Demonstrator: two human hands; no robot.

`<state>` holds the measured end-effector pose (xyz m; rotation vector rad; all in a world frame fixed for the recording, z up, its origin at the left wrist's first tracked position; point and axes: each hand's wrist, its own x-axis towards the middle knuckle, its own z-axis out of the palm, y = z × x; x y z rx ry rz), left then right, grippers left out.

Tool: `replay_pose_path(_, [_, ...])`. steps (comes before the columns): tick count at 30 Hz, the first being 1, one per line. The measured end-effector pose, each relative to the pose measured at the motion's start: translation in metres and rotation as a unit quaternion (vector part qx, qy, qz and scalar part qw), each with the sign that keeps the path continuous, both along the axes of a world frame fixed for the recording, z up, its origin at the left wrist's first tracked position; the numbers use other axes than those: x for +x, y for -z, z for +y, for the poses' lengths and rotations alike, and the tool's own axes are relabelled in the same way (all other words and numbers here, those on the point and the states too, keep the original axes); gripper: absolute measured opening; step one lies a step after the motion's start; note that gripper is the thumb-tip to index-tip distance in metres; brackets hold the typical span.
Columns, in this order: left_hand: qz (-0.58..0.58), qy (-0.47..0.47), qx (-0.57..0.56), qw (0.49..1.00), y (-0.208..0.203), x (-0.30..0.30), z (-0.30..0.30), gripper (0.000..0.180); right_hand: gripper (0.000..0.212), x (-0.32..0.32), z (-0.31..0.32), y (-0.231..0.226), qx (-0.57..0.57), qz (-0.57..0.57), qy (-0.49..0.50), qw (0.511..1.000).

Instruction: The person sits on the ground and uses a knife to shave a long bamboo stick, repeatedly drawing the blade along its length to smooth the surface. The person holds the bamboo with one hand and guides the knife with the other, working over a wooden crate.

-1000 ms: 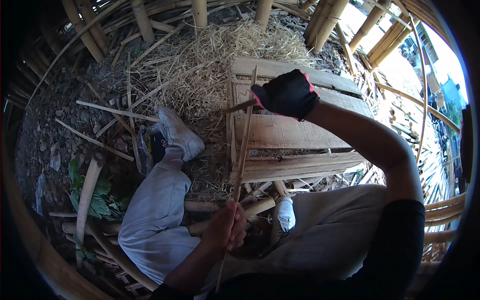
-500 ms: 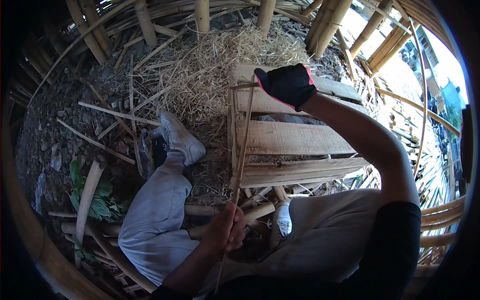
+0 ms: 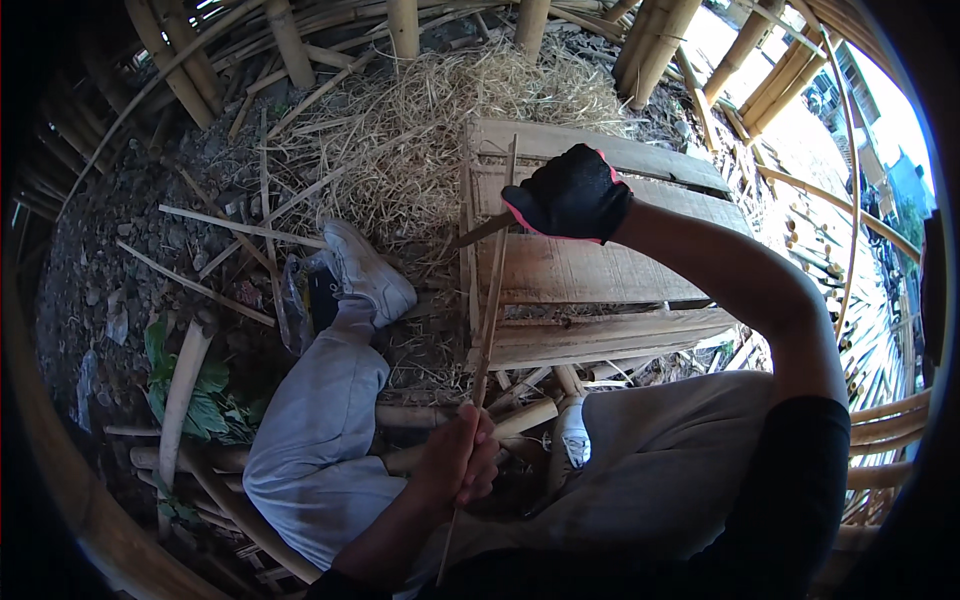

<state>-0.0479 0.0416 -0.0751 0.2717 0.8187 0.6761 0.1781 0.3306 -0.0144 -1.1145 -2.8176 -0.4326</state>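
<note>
My bare left hand (image 3: 458, 462) is closed round the lower part of a long thin bamboo strip (image 3: 491, 290), which slants up and away over the left end of a wooden crate (image 3: 600, 268). My right hand (image 3: 570, 195), in a black glove with pink-red edging, is closed on a knife (image 3: 483, 232). The blade sticks out to the left and crosses the strip partway below its far tip. The knife's handle is hidden inside the gloved fist.
Fine pale shavings (image 3: 400, 140) lie heaped beyond the crate. Loose bamboo pieces (image 3: 240, 228) rest on the stony ground at left, near a green leafy plant (image 3: 205, 395). Upright bamboo poles (image 3: 403, 30) stand at the back. My shoe (image 3: 365, 270) is left of the crate.
My right hand has drawn the knife nearer along the strip, from close to its far tip. The blade is now tilted more. My left hand has kept its grip almost in place.
</note>
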Motion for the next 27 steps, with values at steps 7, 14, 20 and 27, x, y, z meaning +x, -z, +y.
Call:
replay_pose_path(7, [-0.030, 0.011, 0.006, 0.999, 0.003, 0.002, 0.003, 0.048, 0.076, 0.115, 0.136, -0.058, 0.152, 0.015, 0.342, 0.927])
replay_pose_path(14, [-0.006, -0.003, -0.004, 1.000, 0.001, -0.005, 0.000, 0.049, 0.094, 0.071, 0.078, -0.052, -0.087, 0.159, 0.438, 0.881])
replay_pose_path(20, [-0.026, 0.009, 0.000, 1.000, 0.002, -0.003, 0.003, 0.049, 0.047, 0.020, -0.017, -0.030, 0.001, -0.056, -0.002, 0.998])
replay_pose_path(27, [-0.006, 0.000, -0.019, 1.000, -0.001, -0.003, 0.001, 0.045, 0.078, -0.027, -0.109, -0.041, -0.242, -0.091, 0.024, 0.966])
